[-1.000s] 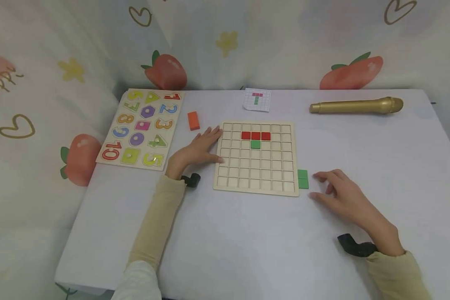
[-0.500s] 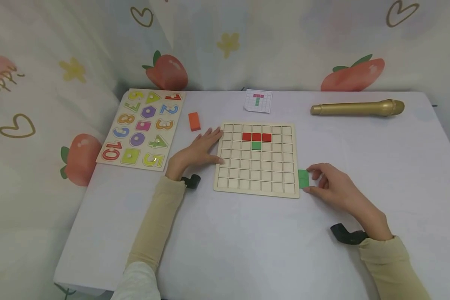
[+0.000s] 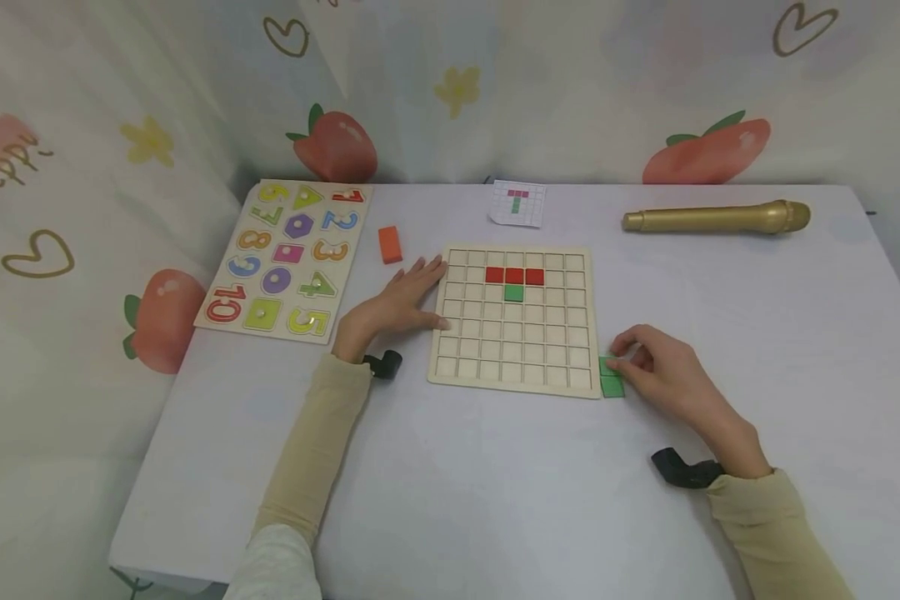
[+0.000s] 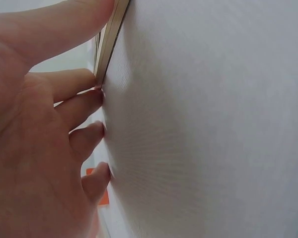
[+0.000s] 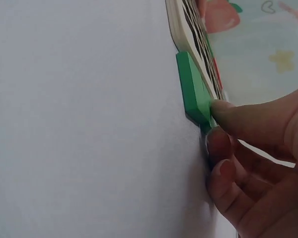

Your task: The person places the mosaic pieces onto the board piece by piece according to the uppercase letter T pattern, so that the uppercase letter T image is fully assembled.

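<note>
A wooden grid board [image 3: 513,392] lies mid-table, with three red square tiles [image 3: 514,276] in a row and one green tile [image 3: 513,292] below the middle one. My left hand [image 3: 393,302] rests at its left side, fingers spread, with the thumb on the rim; the left wrist view shows fingertips [image 4: 97,130] down on the cloth. Two more green square tiles [image 3: 612,387] lie against the board's lower right edge. Over them, my right hand [image 3: 663,367] pinches the farther one between thumb and curled fingers; in the right wrist view the thumb partly covers the green tile [image 5: 191,89].
A pattern card [image 3: 517,204] with a red and green T lies behind the board. An orange block [image 3: 390,245] and a number-and-shape puzzle board [image 3: 273,332] are to the left. A gold microphone [image 3: 712,219] lies at the back right, before a printed curtain [image 3: 555,108].
My right hand has come in from the right to the two green tiles. They have slid slightly towards me and to the right. My left hand stays at the board.
</note>
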Motion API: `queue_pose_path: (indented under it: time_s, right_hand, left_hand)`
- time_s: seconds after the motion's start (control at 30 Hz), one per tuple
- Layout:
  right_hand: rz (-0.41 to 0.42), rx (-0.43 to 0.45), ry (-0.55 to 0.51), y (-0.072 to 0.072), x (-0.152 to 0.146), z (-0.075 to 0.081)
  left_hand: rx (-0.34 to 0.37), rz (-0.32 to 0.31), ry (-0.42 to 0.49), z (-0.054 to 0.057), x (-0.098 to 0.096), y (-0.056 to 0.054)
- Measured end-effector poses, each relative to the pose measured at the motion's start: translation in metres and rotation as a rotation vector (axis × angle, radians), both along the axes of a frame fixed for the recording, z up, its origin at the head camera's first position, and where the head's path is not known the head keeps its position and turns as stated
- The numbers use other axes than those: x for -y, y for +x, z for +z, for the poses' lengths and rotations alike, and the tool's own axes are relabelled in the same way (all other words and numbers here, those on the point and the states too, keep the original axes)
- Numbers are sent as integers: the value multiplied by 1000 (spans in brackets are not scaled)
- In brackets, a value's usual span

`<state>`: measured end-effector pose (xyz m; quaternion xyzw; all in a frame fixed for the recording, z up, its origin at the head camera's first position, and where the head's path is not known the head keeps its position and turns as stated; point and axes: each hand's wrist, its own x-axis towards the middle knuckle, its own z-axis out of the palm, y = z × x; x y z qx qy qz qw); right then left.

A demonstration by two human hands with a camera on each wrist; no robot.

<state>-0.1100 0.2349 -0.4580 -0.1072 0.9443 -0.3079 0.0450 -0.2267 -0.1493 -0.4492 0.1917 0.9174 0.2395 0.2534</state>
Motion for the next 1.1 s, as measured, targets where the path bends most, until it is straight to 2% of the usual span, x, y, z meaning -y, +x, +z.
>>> queue_pose_path:
  time_s: [0.13,0.27,0.43,0.63,0.77,0.83,1.0,1.1]
  right_hand:
    - [12,25,11,0,4,4]
    - [68,69,26,1,5,10]
    - [115,74,54,1,6,13]
    - [94,117,60,0,9,10]
    - [84,154,69,-2,11,16]
    - [94,117,62,-4,12,22]
    - [131,-74,-8,-15,21,41]
    - [164,-150,-60,-25,31,51]
  left_hand:
    - [0,-4,7,-1,1,0]
    - [-1,1,10,-2,1,0]
    - [-10,8,9,-4,1,-1]
    - [-7,6,11,-4,2,-1]
    - [-3,5,10,-4,1,-1]
    - [-2,4,8,-5,1,-1]
    - [-8,2,5,-5,1,-1]
    - [-8,1,10,-5,2,-1]
